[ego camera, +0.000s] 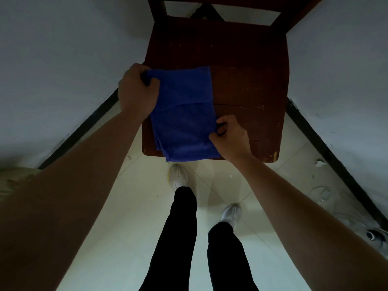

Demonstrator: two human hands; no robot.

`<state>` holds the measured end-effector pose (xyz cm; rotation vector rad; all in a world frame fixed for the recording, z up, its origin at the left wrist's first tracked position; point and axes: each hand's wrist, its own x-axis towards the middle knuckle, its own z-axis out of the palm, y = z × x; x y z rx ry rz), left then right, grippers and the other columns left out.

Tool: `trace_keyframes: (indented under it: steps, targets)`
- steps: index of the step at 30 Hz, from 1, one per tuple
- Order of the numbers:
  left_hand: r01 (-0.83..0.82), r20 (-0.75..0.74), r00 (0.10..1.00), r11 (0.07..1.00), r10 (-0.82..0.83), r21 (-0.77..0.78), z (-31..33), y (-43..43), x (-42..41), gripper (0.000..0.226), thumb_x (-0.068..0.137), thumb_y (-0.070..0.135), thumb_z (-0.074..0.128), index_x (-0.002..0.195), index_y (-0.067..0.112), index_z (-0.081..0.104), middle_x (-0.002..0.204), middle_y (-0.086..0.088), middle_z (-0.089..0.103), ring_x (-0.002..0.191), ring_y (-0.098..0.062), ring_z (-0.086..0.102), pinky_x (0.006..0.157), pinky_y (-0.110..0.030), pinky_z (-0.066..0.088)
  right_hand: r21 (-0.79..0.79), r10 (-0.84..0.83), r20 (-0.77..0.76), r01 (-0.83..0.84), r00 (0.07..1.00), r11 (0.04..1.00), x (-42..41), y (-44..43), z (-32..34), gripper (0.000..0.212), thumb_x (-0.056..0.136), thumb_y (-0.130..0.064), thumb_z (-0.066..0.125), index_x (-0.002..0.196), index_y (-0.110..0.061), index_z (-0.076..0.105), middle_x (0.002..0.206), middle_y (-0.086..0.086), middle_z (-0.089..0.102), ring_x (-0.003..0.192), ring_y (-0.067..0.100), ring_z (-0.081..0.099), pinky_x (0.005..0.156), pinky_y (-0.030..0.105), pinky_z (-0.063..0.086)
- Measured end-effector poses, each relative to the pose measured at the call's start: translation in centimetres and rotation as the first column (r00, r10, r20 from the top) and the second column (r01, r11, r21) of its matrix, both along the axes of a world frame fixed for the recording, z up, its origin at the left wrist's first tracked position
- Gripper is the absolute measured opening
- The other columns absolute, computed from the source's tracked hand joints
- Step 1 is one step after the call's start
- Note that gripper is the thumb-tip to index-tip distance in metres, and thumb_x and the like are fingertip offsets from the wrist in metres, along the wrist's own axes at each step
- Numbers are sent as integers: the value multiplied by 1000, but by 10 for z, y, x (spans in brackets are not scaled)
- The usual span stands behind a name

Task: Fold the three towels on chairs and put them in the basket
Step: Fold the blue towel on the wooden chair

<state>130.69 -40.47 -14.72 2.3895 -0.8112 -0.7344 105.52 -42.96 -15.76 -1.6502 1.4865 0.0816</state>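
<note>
A blue towel (pixel 183 114) lies folded into a long strip on the left half of a dark brown wooden chair seat (pixel 249 89). Its near end hangs slightly over the seat's front edge. My left hand (pixel 137 89) grips the towel's far left corner, fingers curled round the cloth. My right hand (pixel 230 136) pinches the towel's right edge near the front. No basket and no other towels are in view.
The chair stands in a corner between two pale walls with dark skirting. Its backrest (pixel 220 9) is at the top. My legs and white shoes (pixel 178 175) stand on the light tiled floor in front. Small debris lies at the right by the wall (pixel 321 194).
</note>
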Motion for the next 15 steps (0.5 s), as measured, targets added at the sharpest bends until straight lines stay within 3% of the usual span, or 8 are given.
trace_keyframes:
  steps: [3,6,8,10,12,15]
  targets:
    - [55,-46,998,974,-46,221,-14,9,12,49,93,32,61,131,2,52,126,-13,59,104,-24,59,81,-27,46,126,76,-36,-71,996,990,6,-6,-1,39,83,-24,72,117,-17,55,73,-11,59,73,7,60,64,20,43]
    - [-111,-149,978,965,149,238,-17,18,17,58,90,41,64,129,-1,53,117,-8,61,92,-17,59,73,-24,49,293,161,-108,-124,981,948,11,-29,3,49,81,-26,73,125,-19,54,88,-5,63,87,14,63,68,26,44]
    - [-178,-175,960,958,220,226,-16,26,15,41,92,35,59,111,-2,60,100,-11,64,68,-10,54,53,-22,41,335,163,-100,-121,982,935,15,-42,7,56,81,-25,73,132,-18,52,88,-6,63,81,9,61,68,26,46]
    - [-199,-186,952,954,243,225,-13,33,10,27,92,29,55,75,9,54,79,-7,54,57,-9,44,53,-23,36,278,81,-60,-61,995,959,22,-54,8,51,87,-25,69,135,-18,51,88,-8,62,78,6,59,70,24,49]
    - [-146,-281,933,951,224,273,-10,36,4,33,88,34,62,65,16,47,76,-10,55,63,-18,52,62,-27,44,295,-49,-4,48,999,954,31,-64,9,47,91,-27,66,135,-18,51,105,-3,63,89,10,62,78,29,55]
    - [-92,-443,856,922,266,376,-7,34,-3,37,80,40,76,92,9,61,103,-13,65,92,-26,66,71,-38,55,434,-195,48,155,980,887,44,-72,8,55,92,-31,67,142,-15,48,132,6,58,112,21,62,75,30,56]
